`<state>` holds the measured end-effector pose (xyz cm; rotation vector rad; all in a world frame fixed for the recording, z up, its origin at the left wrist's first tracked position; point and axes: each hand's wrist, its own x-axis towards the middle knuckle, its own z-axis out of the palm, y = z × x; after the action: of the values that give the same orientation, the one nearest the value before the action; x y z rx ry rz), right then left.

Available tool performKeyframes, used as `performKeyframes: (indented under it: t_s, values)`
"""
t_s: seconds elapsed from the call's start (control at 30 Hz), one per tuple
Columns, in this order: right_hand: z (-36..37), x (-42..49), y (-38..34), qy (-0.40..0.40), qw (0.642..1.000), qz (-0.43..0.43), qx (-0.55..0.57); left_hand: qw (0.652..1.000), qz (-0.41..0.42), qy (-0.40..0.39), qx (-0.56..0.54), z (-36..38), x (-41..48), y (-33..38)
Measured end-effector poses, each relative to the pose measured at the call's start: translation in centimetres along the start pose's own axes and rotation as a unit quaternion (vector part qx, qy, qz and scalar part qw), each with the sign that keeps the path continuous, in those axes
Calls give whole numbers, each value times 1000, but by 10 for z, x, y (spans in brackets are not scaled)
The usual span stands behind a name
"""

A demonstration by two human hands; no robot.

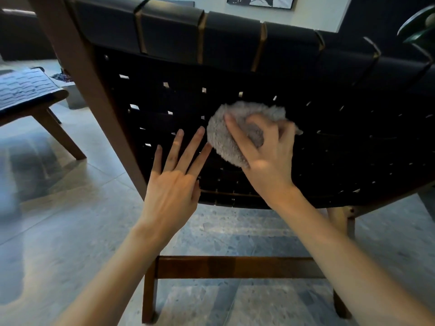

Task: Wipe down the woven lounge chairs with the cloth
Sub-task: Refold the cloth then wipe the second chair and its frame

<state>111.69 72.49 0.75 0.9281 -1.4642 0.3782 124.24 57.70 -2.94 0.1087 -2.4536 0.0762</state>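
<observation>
**Mid-wipe on rear of backrest, plenty left**

Nearest: a wooden crossbar [235,267] of the frame, low over the stone floor [58,231]. Above it, both hands are up at the lounge chair [353,137], seen from behind.

L hand [171,184] is spread, fingers straight, holding nothing. Its index tip is just beside the cloth [226,140]; can't tell if the palm touches the weave. R hand [266,161] has fingers curled round the grey fluffy cloth, bunched and pressed on the dark woven straps approx. mid-back.

Progress (a judgement): wiping is under way on this rear face. The straps show no wiped vs. unwiped diff, so coverage can't be read. Top band, frame and seat side prob. remain.

Further off at left, well apart, a second woven seat [26,90]; no sign either way that it's been done. Framed picture [261,1] on the far wall.
</observation>
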Motion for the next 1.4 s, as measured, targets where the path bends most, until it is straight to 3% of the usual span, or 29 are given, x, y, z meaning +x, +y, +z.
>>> performKeyframes:
  t_s: [0.13,0.33,0.4,0.5,0.63,0.67,0.7,0.83,0.9,1.0,1.23,1.33,1.4]
  values:
    - [23,-65,-6,-131,991,-26,-22,999,-26,-20,7,2,-7,-12]
    - [39,-115,-24,-227,968,-64,-80,999,-30,-35,-1,9,-11,-22]
    - [38,-127,-33,-313,944,-54,-85,999,-25,-38,4,8,-13,-24]
    - [34,-120,-51,-449,891,29,-69,999,-22,-40,11,5,-14,-26]
    - [16,-84,-54,-586,809,46,8,999,-21,-27,7,-5,-14,-23]
    - [6,-74,-53,-593,803,55,28,1000,-20,-11,-1,-8,-14,-22]
    - [-3,-66,-54,-564,823,55,35,1000,-19,12,-11,-13,-14,-21]
    - [-39,-25,-56,-277,957,48,67,991,-22,132,-3,-33,-13,-23]
    - [-51,5,-56,-163,985,10,60,983,-41,177,32,-43,-15,-27]
    - [-42,37,-60,-47,998,6,35,973,-88,200,79,-51,-19,-33]
    - [17,64,-79,47,995,90,-1,979,-113,159,63,-56,-22,-54]
    - [30,50,-84,50,995,91,-3,983,-97,151,45,-56,-22,-58]
    - [38,30,-85,8,997,72,4,983,-92,149,51,-55,-23,-62]
